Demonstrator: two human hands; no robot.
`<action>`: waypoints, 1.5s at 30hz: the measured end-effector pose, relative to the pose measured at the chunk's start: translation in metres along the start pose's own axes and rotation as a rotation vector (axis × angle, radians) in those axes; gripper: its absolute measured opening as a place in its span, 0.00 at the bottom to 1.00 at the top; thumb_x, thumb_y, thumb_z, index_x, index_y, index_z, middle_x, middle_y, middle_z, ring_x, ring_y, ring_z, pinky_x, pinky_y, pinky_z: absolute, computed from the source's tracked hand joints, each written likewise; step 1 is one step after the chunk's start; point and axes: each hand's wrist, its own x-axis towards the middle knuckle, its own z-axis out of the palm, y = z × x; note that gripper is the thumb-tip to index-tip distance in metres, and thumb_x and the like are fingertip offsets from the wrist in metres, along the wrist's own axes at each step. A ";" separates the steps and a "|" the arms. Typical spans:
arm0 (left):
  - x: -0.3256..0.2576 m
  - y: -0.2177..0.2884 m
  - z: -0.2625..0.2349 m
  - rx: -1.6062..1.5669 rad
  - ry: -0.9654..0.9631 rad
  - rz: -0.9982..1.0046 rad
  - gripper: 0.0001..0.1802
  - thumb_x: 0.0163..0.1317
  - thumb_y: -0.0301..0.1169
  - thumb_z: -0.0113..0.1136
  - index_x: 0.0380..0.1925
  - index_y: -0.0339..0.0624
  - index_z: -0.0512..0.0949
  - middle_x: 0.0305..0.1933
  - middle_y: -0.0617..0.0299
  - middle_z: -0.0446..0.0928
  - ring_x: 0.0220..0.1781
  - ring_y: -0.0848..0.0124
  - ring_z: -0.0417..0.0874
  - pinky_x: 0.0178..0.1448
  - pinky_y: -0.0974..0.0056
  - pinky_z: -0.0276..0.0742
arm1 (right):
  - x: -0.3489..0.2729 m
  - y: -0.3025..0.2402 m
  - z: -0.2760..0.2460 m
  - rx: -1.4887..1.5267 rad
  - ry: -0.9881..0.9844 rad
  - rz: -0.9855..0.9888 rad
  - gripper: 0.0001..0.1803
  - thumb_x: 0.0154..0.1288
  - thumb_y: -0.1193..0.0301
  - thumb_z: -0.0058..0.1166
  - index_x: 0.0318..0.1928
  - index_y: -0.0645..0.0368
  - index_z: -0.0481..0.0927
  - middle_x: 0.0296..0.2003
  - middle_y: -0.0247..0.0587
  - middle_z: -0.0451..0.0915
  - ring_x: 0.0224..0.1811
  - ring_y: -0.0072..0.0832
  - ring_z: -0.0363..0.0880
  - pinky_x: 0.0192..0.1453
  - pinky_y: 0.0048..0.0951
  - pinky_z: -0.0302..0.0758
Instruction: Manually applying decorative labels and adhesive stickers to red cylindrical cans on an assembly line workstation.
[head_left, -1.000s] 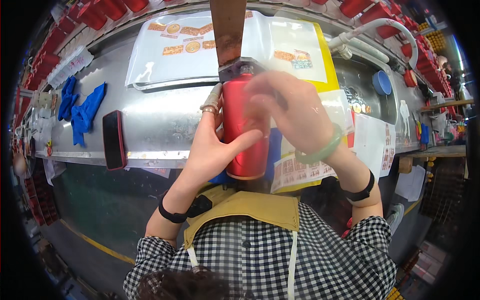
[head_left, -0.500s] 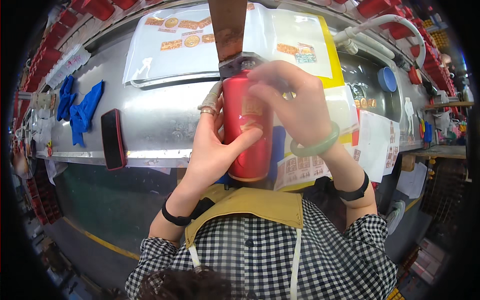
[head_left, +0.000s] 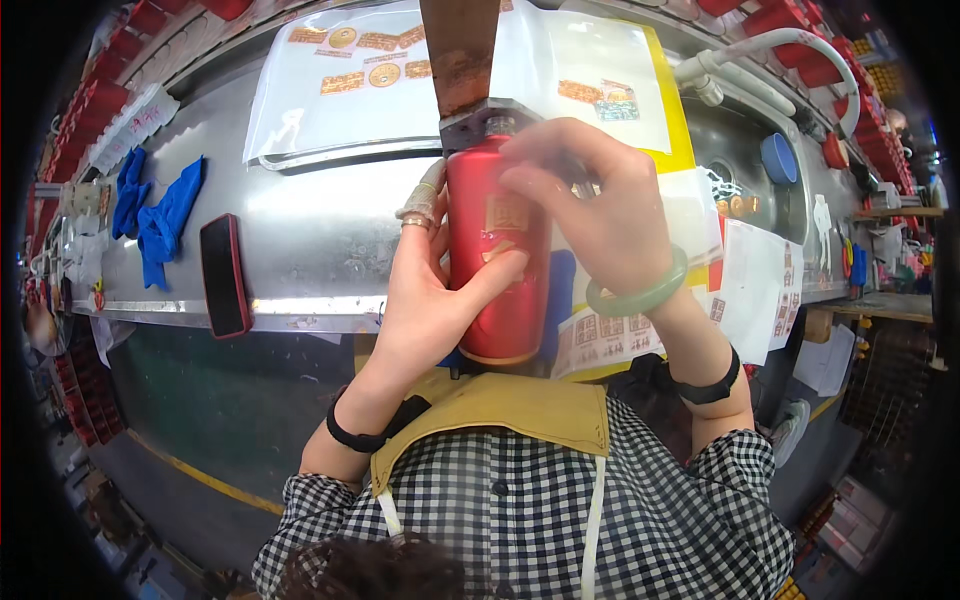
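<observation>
Starting closest in: wearing a tan apron (head_left: pixel 490 412) over a checked shirt (head_left: pixel 470 510), just below both hands. Got the left hand (head_left: pixel 430 300) cupped snugly round the left side of a red bottle (head_left: pixel 505 325), with the thumb across its front. Got the right hand (head_left: pixel 618 210) up by the bottle's right shoulder, with fingers half curled and a bit blurry, so can't tell whether pinching anything or just brushing it. Can spot a gold square (head_left: pixel 507 214) on the bottle, between the left thumb and right fingers. Seeing a printed sheet (head_left: pixel 605 340) by the right forearm, a black phone (head_left: pixel 222 275) well left of the left hand on the metal table (head_left: pixel 325 235), and blue cloths (head_left: pixel 168 230) further left. Past both hands, got a brown post (head_left: pixel 460 55) right by the bottle's neck, plus gold stickers (head_left: pixel 385 75) beyond the left hand. Further off, past the right hand, seeing a blue cup (head_left: pixel 778 160) and a curved white pipe (head_left: pixel 730 55), then red containers (head_left: pixel 790 62) behind.
</observation>
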 end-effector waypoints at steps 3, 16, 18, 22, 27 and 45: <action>0.001 -0.002 0.001 0.007 0.000 0.007 0.52 0.62 0.28 0.73 0.78 0.32 0.49 0.75 0.47 0.62 0.74 0.60 0.70 0.72 0.56 0.76 | 0.001 0.001 -0.001 -0.004 0.005 -0.010 0.07 0.63 0.75 0.66 0.42 0.63 0.87 0.33 0.42 0.87 0.32 0.27 0.84 0.37 0.27 0.78; 0.001 -0.001 0.004 0.009 0.017 0.027 0.47 0.64 0.27 0.71 0.76 0.33 0.52 0.72 0.49 0.65 0.71 0.62 0.74 0.67 0.57 0.82 | 0.001 -0.003 0.000 -0.056 0.020 -0.019 0.07 0.63 0.75 0.67 0.41 0.64 0.87 0.32 0.42 0.87 0.29 0.25 0.83 0.34 0.25 0.77; 0.000 0.000 0.004 0.012 0.022 0.023 0.47 0.65 0.27 0.71 0.76 0.33 0.52 0.72 0.49 0.65 0.71 0.62 0.74 0.67 0.57 0.82 | 0.001 -0.004 0.000 -0.059 0.022 -0.016 0.07 0.63 0.75 0.67 0.41 0.64 0.87 0.32 0.42 0.87 0.29 0.25 0.83 0.34 0.25 0.77; 0.001 0.002 0.005 0.005 0.028 -0.008 0.47 0.65 0.27 0.71 0.77 0.34 0.52 0.72 0.49 0.65 0.71 0.62 0.74 0.66 0.58 0.82 | 0.001 -0.006 -0.001 -0.067 0.015 0.001 0.07 0.63 0.76 0.67 0.40 0.64 0.87 0.32 0.42 0.88 0.28 0.24 0.83 0.34 0.25 0.78; 0.001 -0.002 0.004 0.010 0.031 0.027 0.47 0.65 0.27 0.71 0.77 0.33 0.52 0.71 0.48 0.66 0.70 0.62 0.74 0.66 0.58 0.82 | 0.002 -0.004 0.001 -0.063 0.026 -0.011 0.07 0.63 0.76 0.67 0.40 0.64 0.87 0.31 0.42 0.88 0.28 0.24 0.82 0.34 0.25 0.78; 0.023 0.008 -0.009 -0.129 0.017 -0.012 0.34 0.76 0.31 0.59 0.77 0.38 0.58 0.73 0.53 0.66 0.72 0.65 0.72 0.74 0.59 0.71 | -0.035 0.005 0.010 0.428 0.117 0.428 0.19 0.75 0.69 0.61 0.61 0.60 0.77 0.29 0.21 0.66 0.30 0.09 0.62 0.34 0.16 0.62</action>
